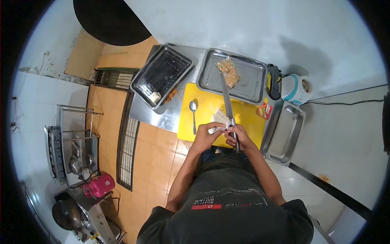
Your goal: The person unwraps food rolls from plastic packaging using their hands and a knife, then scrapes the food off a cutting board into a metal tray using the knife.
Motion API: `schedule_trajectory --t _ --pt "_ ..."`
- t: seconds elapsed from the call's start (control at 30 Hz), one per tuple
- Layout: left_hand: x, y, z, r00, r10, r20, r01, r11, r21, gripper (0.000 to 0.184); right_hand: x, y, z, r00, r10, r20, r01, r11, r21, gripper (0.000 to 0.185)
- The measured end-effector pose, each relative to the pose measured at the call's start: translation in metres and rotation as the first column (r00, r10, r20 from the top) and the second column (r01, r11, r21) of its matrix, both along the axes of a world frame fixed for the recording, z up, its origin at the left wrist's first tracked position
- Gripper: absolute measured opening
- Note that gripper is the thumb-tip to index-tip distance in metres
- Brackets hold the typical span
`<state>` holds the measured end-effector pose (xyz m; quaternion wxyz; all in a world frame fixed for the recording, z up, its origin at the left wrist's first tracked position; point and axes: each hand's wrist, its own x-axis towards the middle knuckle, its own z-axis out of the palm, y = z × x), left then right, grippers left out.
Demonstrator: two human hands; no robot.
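My left hand [205, 137] is closed on a white, roll-like piece [215, 129] whose kind I cannot make out. Close beside it, my right hand [240, 138] grips the handle of a long knife [227, 99], its blade pointing away from me. The fingertips of my right hand also meet the end of the white piece. Below both hands lies a yellow cutting board [207, 101]. A pale, flat piece [219, 116] rests on it just beyond my hands, partly hidden by the blade. To the left on the board is a metal spoon [193, 106].
Behind the board, a metal tray [252, 75] holds a clear bag of orange-brown bits [228, 73]. A dark tray [162, 71] with a white lump stands back left. A red packet [264, 110] lies at the board's right edge, near a deep steel pan [286, 132].
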<state>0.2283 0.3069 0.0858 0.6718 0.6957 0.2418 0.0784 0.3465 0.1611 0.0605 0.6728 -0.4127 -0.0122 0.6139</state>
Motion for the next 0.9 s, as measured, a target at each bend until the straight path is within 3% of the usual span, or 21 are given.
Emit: schedule_trajectory --t 0.13,0.27,0.33,0.37,0.43,0.53,0.63,0.77,0.8,0.87,0.9 --pt "0.007 0.02 0.022 0.997 -0.069 -0.046 0.067 0.996 -0.057 0.015 -0.001 0.014 0.008 0.996 -0.027 -0.082 0.025 0.999 -0.022 0.023" --pt "0.009 0.032 -0.007 0.998 -0.029 0.056 0.034 0.996 -0.08 0.013 -0.005 0.028 0.017 0.998 -0.038 -0.046 0.036 0.999 -0.04 0.025" --pt "0.011 0.033 -0.006 0.998 -0.011 0.066 0.03 0.954 -0.297 0.013 -0.007 0.032 0.02 0.999 -0.038 -0.014 0.037 0.998 -0.049 0.025" --pt "0.01 0.033 -0.008 0.998 -0.015 0.065 0.035 0.951 -0.306 0.013 -0.008 0.033 0.019 0.998 -0.052 0.024 0.053 0.996 -0.077 0.025" --pt "0.011 0.039 -0.01 0.995 -0.045 0.088 0.059 0.985 -0.164 0.016 -0.008 0.035 0.014 0.996 -0.059 0.073 0.066 0.993 -0.099 0.025" --pt "0.01 0.053 -0.004 0.983 -0.156 0.101 0.173 0.967 -0.188 0.011 -0.009 0.036 0.008 0.984 -0.054 0.171 0.073 0.992 -0.103 0.024" --pt "0.008 0.057 -0.004 0.988 -0.122 0.091 0.132 0.984 -0.117 0.013 -0.009 0.041 0.008 0.956 -0.046 0.291 0.087 0.988 -0.13 0.022" --pt "0.008 0.054 -0.005 0.983 -0.069 0.172 0.071 0.997 -0.009 0.016 -0.003 0.048 0.012 0.829 -0.023 0.559 0.101 0.989 -0.11 0.019" --pt "0.008 0.054 0.0 0.988 -0.082 0.127 0.081 0.997 0.011 0.016 -0.001 0.051 0.016 0.747 0.013 0.665 0.088 0.989 -0.117 0.017" --pt "0.008 0.057 0.002 0.992 -0.103 0.078 0.1 0.994 0.038 0.016 0.002 0.053 0.023 0.715 0.04 0.698 0.033 0.995 -0.091 0.016" --pt "0.006 0.058 0.0 0.992 -0.105 0.075 0.11 0.992 -0.069 0.014 0.001 0.053 0.026 0.682 0.072 0.727 -0.021 0.997 -0.079 0.015"
